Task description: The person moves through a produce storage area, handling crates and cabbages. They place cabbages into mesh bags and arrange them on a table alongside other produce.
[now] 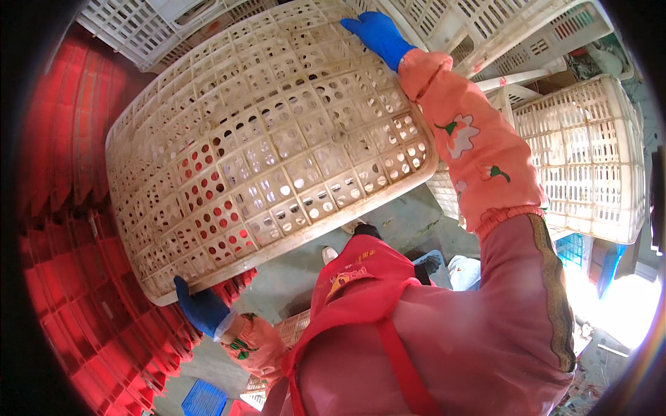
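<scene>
A large white plastic crate point(270, 140) with a perforated base hangs in front of me, its dirty bottom facing up towards the camera. My left hand point(203, 311), in a blue glove, grips the crate's near left corner, the thumb showing on the edge and the fingers partly hidden. At the far right side, my right hand point(379, 37), also gloved in blue, holds the crate near its top edge. Both forearms wear orange sleeve covers.
Red plastic crates point(93, 301) stand in tall nested stacks on the left. More white crates point(583, 156) are stacked at the right, and others point(151, 31) at the top. A blue basket point(204, 399) rests on the floor at the bottom left. A blue-rimmed tub point(434, 260) lies beyond my apron.
</scene>
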### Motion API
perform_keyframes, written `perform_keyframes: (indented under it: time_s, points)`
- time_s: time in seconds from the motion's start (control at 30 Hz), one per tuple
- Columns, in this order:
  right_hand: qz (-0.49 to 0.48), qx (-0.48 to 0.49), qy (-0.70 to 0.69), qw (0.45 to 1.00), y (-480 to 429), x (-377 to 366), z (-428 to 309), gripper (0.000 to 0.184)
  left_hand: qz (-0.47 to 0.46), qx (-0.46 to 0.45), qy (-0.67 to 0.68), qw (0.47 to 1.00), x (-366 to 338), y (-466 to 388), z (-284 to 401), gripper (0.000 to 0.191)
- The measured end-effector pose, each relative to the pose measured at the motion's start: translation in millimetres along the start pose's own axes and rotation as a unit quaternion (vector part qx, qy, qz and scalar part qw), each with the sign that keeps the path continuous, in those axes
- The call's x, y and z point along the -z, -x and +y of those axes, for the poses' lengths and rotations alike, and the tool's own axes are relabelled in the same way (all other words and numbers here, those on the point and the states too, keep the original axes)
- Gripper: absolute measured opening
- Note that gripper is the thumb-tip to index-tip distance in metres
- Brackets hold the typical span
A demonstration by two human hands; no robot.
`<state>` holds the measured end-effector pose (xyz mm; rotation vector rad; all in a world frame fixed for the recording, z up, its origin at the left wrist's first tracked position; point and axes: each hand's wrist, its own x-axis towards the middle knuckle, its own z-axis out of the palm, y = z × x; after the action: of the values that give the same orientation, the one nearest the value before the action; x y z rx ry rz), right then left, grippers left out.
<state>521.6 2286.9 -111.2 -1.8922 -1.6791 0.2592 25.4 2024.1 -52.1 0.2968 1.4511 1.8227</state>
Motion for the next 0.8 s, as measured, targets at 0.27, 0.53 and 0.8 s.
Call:
perform_keyframes:
  time_s: [0.27,0.53,0.8]
  points:
    - [0.025,0.027,0.006,0.999,9,12,-21,0.056,-0.114,-0.014,0.043,0.992,28,-23,-24,0.038]
    - [0.012,-0.089,-0.051,0.995,43,15,-42,0.052,0.036,-0.001,0.014,0.999,35,-20,-17,0.037]
    - [0.127,0.080,-0.013,0.989,129,62,-88,0.051,-0.010,-0.017,-0.027,0.999,-16,-19,0,0.039]
